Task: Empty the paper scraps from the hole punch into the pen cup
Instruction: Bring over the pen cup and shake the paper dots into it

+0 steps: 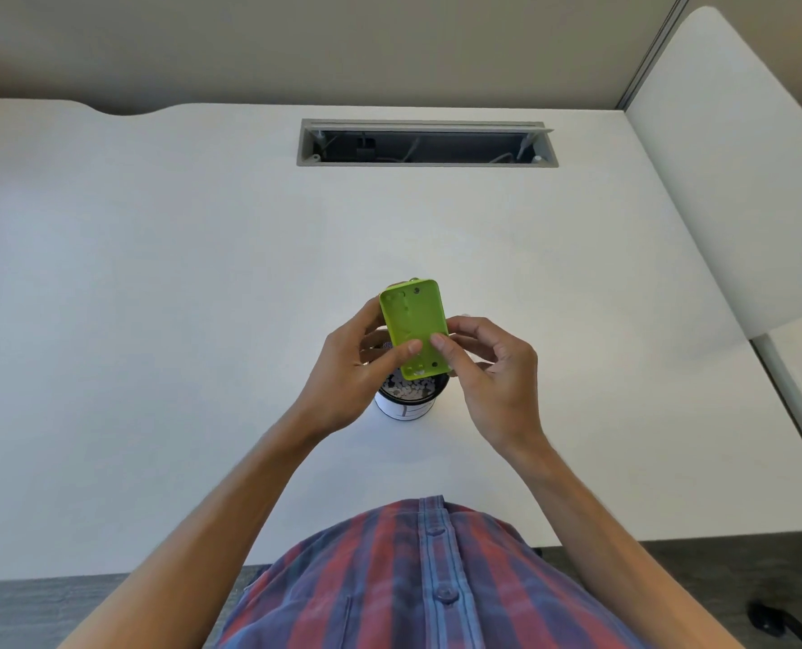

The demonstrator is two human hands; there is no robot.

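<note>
Lime-green plastic fills the middle of the view: the hole punch (413, 327) is held up in both hands with its flat underside facing the camera, tilted so its lower end dips toward the pen cup (408, 399). The left hand (356, 372) closes on the punch's left edge, thumb laid across the green base and fingers curled behind it. The right hand (488, 372) pinches the right edge, thumb tip pressed on the base close beside the left thumb, the other fingers bent around the back. Directly under the punch's lower end stands the pen cup, white outside and dark inside, on the white desk (155, 274); small white paper scraps (406, 391) lie in a heap inside it. Farther back, a long grey cable slot (427, 142) is cut into the desk. A plaid shirt (413, 578) shows at the bottom edge.
</note>
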